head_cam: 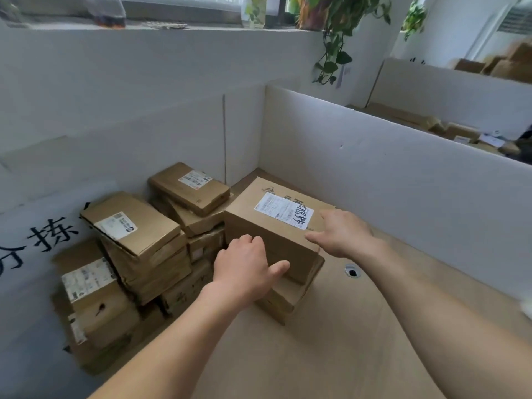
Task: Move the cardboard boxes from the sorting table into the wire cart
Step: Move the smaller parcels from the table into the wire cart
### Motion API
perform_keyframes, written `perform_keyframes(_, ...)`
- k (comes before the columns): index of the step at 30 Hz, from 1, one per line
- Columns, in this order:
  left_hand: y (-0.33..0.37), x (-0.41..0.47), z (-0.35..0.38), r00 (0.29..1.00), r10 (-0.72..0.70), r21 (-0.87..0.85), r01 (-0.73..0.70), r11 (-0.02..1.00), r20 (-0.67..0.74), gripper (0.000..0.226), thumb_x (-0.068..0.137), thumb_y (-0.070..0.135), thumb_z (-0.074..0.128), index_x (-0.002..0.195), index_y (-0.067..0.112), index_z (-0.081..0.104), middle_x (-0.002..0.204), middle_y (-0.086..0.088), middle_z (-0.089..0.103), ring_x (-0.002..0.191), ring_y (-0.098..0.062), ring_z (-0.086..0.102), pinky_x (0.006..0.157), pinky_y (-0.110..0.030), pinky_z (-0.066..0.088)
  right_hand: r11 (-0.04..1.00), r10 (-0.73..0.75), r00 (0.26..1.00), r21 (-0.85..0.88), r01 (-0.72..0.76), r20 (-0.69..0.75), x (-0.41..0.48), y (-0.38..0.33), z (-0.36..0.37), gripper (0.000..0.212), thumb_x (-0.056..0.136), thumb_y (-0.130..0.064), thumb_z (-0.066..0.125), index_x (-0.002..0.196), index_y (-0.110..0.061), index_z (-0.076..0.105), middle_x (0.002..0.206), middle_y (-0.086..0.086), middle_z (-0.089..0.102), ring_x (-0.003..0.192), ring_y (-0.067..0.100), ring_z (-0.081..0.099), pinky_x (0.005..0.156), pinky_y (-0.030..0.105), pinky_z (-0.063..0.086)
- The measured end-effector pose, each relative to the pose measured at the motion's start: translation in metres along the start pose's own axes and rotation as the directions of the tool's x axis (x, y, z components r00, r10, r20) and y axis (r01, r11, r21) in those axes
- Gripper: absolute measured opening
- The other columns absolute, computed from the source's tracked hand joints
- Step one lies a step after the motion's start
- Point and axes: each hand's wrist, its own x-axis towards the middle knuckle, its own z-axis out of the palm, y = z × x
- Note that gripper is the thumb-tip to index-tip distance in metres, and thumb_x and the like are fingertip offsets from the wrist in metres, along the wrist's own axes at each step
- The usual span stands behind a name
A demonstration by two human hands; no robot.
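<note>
A large cardboard box (276,226) with a white shipping label lies on top of a smaller box (288,300) near the table's back corner. My left hand (244,269) rests on its near left side, fingers curled over the edge and thumb pressed on the front face. My right hand (342,234) reaches over its right top edge with fingers spread and straight, touching or just above the cardboard. Several more labelled boxes (132,234) are piled to the left against the white wall. No wire cart is in view.
The wooden sorting table (359,326) has a round cable hole (352,272) to the right of the box. A white partition (403,168) borders the right side and a white sheet with black characters (43,240) the left. Plants hang above; more boxes lie beyond the partition.
</note>
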Motion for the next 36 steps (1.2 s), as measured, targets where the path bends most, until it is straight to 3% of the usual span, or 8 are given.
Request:
perform_keyframes(5,-0.012,0.031,0.009,1.0,-0.003,-0.028,0.004,1.0,0.022,0.056,0.087,0.077,0.043,0.101,0.023,0.048,0.115,0.001,0.056,0.11,-0.022,0.055,0.074,-0.037,0.041,1.0,0.013,1.0,-0.019,-0.013,-0.018,0.051,-0.009,0.009,0.044,0.084,-0.064,0.06,0.104,-0.025,0.061,0.103,0.0,0.062,0.092,0.024,0.06,0.063,0.034,0.044)
perform_keyframes(10,-0.023,0.048,0.021,0.999,-0.018,-0.065,0.02,0.998,0.03,0.055,0.087,0.078,0.041,0.095,0.024,0.043,0.111,0.002,0.056,0.104,-0.022,0.057,0.07,-0.035,0.038,1.0,0.024,1.0,-0.012,-0.023,0.014,0.083,-0.016,0.019,0.05,0.084,-0.069,0.055,0.108,-0.025,0.054,0.105,-0.001,0.061,0.096,0.022,0.057,0.078,0.044,0.053)
perform_keyframes(17,-0.032,0.056,0.034,0.995,-0.099,-0.209,0.094,0.973,-0.011,0.066,0.085,0.079,0.043,0.118,0.023,0.049,0.123,0.001,0.058,0.107,-0.022,0.06,0.071,-0.033,0.039,0.983,0.158,0.987,0.093,-0.159,0.013,0.077,-0.01,0.029,0.077,0.079,-0.08,0.041,0.128,-0.023,0.056,0.125,0.005,0.064,0.112,0.03,0.059,0.086,0.044,0.05)
perform_keyframes(20,-0.035,0.055,0.037,0.989,-0.145,-0.326,0.132,0.936,-0.015,0.064,0.086,0.074,0.05,0.125,0.023,0.047,0.128,0.0,0.058,0.111,-0.024,0.061,0.074,-0.034,0.042,0.97,0.178,0.983,0.159,-0.184,0.05,0.062,-0.007,0.036,0.073,0.075,-0.083,0.036,0.111,-0.025,0.064,0.113,-0.001,0.069,0.105,0.028,0.061,0.079,0.04,0.048)
perform_keyframes(23,-0.036,0.053,0.038,0.99,-0.142,-0.464,0.135,0.876,0.019,0.067,0.085,0.067,0.06,0.133,0.024,0.044,0.132,0.002,0.058,0.116,-0.023,0.059,0.085,-0.036,0.048,0.93,0.158,0.979,0.314,-0.191,0.127,0.045,-0.012,0.042,0.06,0.071,-0.08,0.042,0.086,-0.025,0.062,0.092,-0.005,0.067,0.09,0.022,0.063,0.078,0.039,0.05)
perform_keyframes(29,-0.024,0.034,0.031,0.987,-0.159,-0.534,0.133,0.835,-0.002,0.068,0.073,0.054,0.072,0.124,0.02,0.043,0.124,0.001,0.059,0.114,-0.025,0.058,0.089,-0.039,0.049,0.903,0.147,0.98,0.386,-0.189,0.138,0.007,-0.02,0.042,0.065,0.061,-0.072,0.059,0.107,-0.026,0.057,0.104,-0.006,0.065,0.097,0.022,0.062,0.084,0.04,0.053)
perform_keyframes(33,-0.022,0.003,0.027,0.983,-0.184,-0.526,0.148,0.838,-0.017,0.065,0.068,0.052,0.072,0.118,0.023,0.043,0.118,0.005,0.061,0.107,-0.021,0.061,0.08,-0.036,0.049,0.917,0.124,0.989,0.372,-0.147,0.083,-0.024,-0.022,0.044,0.061,0.066,-0.068,0.068,0.108,-0.025,0.057,0.107,-0.004,0.068,0.098,0.022,0.062,0.076,0.036,0.048)
perform_keyframes(36,-0.021,-0.03,0.023,0.975,-0.217,-0.546,0.16,0.823,-0.041,0.063,0.066,0.051,0.073,0.116,0.026,0.045,0.115,0.008,0.063,0.103,-0.019,0.062,0.084,-0.039,0.053,0.907,0.099,0.994,0.406,-0.112,0.054,-0.054,-0.025,0.044,0.058,0.068,-0.066,0.07,0.108,-0.026,0.057,0.106,-0.006,0.069,0.097,0.022,0.062,0.076,0.035,0.048)
